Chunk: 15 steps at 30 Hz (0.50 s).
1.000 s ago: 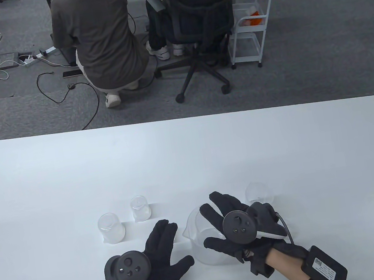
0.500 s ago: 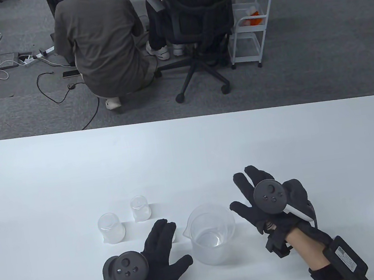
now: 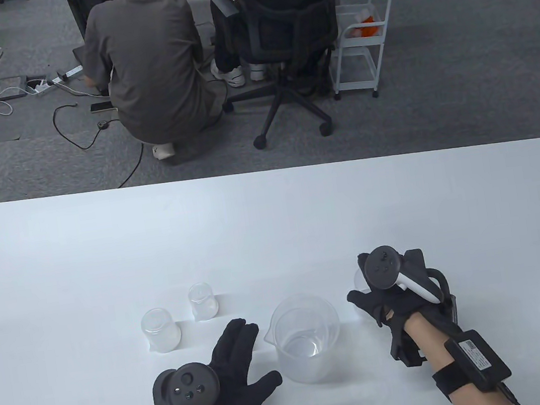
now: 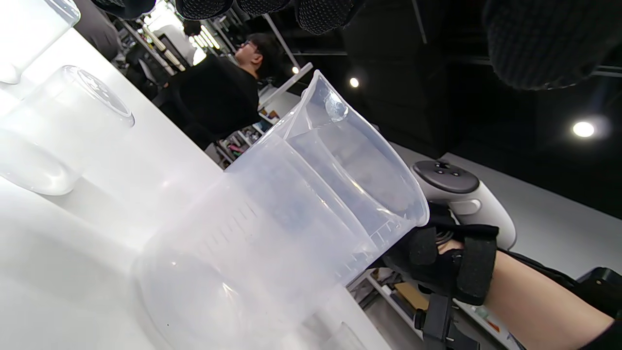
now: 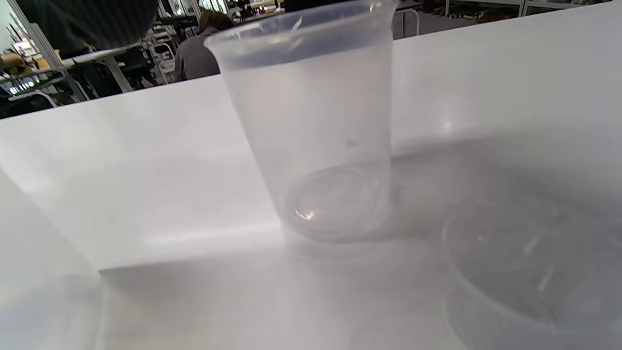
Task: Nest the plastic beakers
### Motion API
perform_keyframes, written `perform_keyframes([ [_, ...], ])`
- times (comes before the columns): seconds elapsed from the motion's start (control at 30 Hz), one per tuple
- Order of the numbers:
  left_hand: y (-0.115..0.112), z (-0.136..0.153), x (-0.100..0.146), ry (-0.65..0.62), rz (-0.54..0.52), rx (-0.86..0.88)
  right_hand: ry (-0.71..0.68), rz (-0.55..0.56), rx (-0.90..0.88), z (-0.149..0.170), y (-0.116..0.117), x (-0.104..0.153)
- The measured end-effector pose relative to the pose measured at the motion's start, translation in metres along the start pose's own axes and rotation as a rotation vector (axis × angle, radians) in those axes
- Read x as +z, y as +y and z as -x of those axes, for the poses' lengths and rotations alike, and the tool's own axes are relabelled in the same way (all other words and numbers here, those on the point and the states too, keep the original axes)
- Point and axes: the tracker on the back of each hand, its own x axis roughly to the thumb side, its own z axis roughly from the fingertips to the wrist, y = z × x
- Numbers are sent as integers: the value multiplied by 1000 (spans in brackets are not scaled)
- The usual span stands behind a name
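A large clear beaker (image 3: 307, 343) stands upright near the front of the white table (image 3: 273, 222); it also fills the left wrist view (image 4: 291, 209). Two small clear beakers (image 3: 161, 330) (image 3: 202, 301) stand to its left. A medium clear beaker (image 3: 359, 280) stands to its right, mostly hidden under my right hand (image 3: 370, 294); it is close up in the right wrist view (image 5: 316, 136). My right hand curls down over it; contact does not show. My left hand (image 3: 244, 362) lies flat and spread on the table left of the large beaker, holding nothing.
Beyond the table's far edge a crouching person (image 3: 150, 63), an office chair (image 3: 286, 34) and a white cart (image 3: 359, 34) are on the carpet. A blurred translucent shape (image 5: 529, 272) sits low right in the right wrist view.
My right hand left the large beaker's rim, swung right and came down over the medium beaker. My left hand has barely moved. The beakers stayed in place.
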Motion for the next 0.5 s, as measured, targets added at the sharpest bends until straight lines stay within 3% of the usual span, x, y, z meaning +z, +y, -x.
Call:
perform_keyframes([
  [0.23, -2, -2, -1, -14, 7, -9, 38, 12, 127, -6, 10, -8],
  [0.5, -4, -2, -1, -15, 12, -21, 45, 31, 142, -7, 9, -9],
])
